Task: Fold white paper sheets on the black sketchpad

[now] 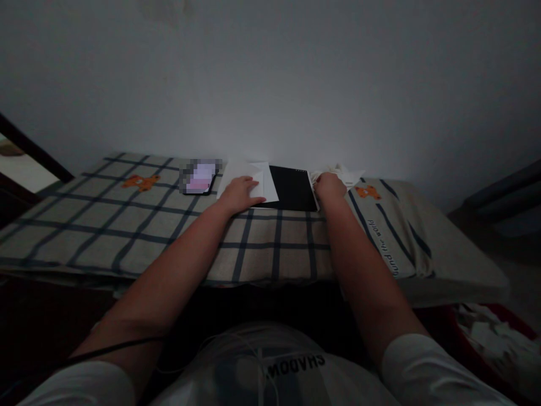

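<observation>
My left hand [240, 193] lies with spread fingers on a white folded sheet of paper [269, 190], pressing it against a flat black board [293, 189]. More white paper extends behind and left of this hand. My right hand [331, 188] is closed at the board's right edge, its fingers curled and partly hidden. Crumpled white paper or tissue [353, 176] lies just behind and beside that hand; what the fingers pinch is too small to make out.
A phone [202, 177] with a lit, blurred screen rests left of the paper. Everything lies on a checked cloth [169, 237] against a grey wall [270, 84]. A red bin [459, 338] holding white scraps stands low at right. A thin cable [122, 342] crosses my left forearm.
</observation>
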